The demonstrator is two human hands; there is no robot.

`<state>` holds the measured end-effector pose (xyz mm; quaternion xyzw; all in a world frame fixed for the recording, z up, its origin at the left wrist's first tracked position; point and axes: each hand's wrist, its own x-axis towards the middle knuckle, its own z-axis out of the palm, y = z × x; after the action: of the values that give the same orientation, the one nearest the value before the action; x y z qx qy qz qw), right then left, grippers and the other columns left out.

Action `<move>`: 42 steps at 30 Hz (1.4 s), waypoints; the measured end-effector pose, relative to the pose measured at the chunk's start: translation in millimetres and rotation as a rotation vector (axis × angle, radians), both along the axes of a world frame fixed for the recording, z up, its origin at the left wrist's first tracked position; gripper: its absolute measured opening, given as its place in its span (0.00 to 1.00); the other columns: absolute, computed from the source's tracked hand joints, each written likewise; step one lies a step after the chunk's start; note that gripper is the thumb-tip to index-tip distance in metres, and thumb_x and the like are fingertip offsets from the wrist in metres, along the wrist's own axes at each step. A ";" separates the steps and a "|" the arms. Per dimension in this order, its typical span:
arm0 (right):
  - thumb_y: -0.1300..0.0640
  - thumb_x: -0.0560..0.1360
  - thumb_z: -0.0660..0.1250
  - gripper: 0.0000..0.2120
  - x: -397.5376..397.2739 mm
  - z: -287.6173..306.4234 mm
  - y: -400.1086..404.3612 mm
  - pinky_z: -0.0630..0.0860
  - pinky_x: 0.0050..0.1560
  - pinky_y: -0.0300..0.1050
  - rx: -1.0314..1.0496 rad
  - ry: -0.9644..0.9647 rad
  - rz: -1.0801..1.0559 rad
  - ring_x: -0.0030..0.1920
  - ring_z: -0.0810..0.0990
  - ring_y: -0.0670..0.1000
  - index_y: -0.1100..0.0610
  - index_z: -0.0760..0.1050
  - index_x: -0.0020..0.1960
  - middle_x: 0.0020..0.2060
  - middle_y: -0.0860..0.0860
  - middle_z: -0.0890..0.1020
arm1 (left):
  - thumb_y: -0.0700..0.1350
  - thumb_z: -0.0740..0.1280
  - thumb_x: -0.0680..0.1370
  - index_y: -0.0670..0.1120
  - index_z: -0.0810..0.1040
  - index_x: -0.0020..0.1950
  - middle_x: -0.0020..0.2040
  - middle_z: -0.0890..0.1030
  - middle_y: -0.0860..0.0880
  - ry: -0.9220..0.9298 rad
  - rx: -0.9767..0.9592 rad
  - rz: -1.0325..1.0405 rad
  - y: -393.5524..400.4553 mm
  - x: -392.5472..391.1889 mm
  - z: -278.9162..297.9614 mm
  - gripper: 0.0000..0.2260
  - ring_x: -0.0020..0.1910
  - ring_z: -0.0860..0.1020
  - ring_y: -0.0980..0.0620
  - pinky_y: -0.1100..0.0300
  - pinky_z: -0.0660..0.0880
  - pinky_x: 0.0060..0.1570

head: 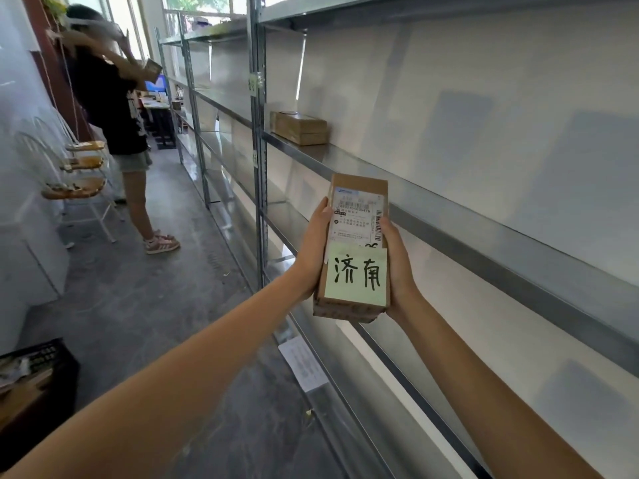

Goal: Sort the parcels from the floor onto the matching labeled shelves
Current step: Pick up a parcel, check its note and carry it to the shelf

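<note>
I hold a small brown cardboard parcel [359, 216] out in front of me, upright, beside the metal shelving [449, 216]. It bears a white shipping label and a pale green sticky note [356, 278] with two handwritten characters. My left hand [313, 250] grips its left side and my right hand [397, 267] grips its right side. Another brown parcel [299, 127] lies flat on the shelf above, near the upright post. Small green labels [254, 85] are stuck on that post.
A person in a black shirt [110, 108] stands in the aisle at the left, arms raised. White chairs [76, 181] line the left wall. A dark crate [38, 378] sits on the floor at lower left. A sheet of paper [302, 364] hangs on a lower shelf edge.
</note>
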<state>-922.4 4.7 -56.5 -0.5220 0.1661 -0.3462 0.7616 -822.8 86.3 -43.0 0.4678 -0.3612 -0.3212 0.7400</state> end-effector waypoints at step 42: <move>0.44 0.82 0.61 0.24 446.3 -36.4 -104.4 0.84 0.43 0.48 0.102 0.002 0.136 0.53 0.83 0.62 0.59 0.74 0.71 0.62 0.66 0.81 | 0.52 0.56 0.82 0.51 0.75 0.62 0.60 0.81 0.38 0.004 0.043 0.105 -93.3 435.6 -21.7 0.13 0.55 0.81 0.42 0.46 0.79 0.56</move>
<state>-476.1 -99.7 -92.8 -0.4927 0.1483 -0.2843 0.8089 -387.2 -7.0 -64.7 0.5014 -0.3278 -0.2904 0.7462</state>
